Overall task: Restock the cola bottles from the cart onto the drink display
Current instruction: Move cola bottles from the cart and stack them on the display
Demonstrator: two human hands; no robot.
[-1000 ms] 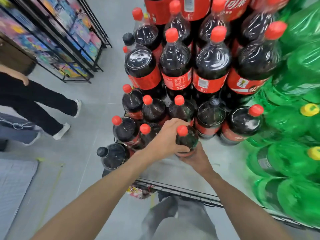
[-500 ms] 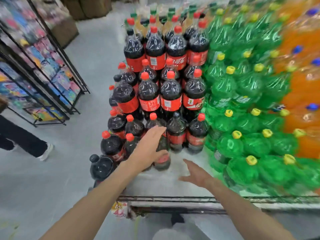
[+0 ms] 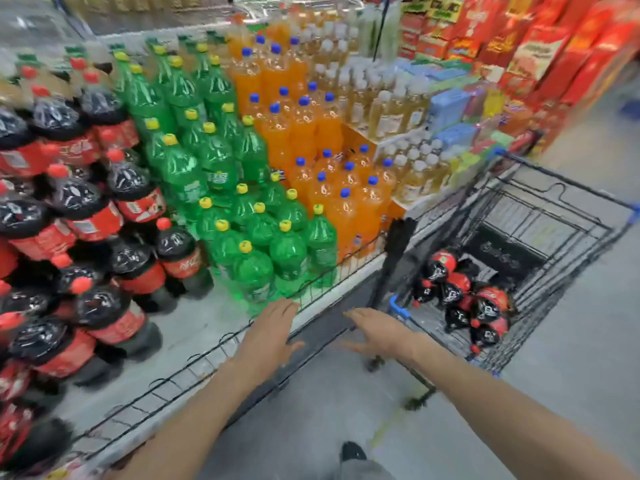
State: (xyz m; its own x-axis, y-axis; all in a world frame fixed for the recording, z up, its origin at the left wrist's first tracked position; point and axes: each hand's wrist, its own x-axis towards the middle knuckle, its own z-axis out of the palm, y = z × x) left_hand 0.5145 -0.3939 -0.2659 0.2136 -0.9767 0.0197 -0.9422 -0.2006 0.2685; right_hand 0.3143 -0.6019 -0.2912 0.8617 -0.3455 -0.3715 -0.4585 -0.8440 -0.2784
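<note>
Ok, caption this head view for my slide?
Both empty hands, left and right, reach toward cola bottles in the cart.

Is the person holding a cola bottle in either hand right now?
No, both the left hand and the right hand are empty with fingers spread, while cola bottles lie in the cart.

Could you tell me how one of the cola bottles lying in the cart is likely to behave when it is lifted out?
The cola bottles in the cart look full, so one is probably heavy for a single hand. They lie on their sides in a loose pile, so neighbours may roll once one is pulled. The smooth plastic could be slippery; the narrow neck seems the surer grip.
</note>
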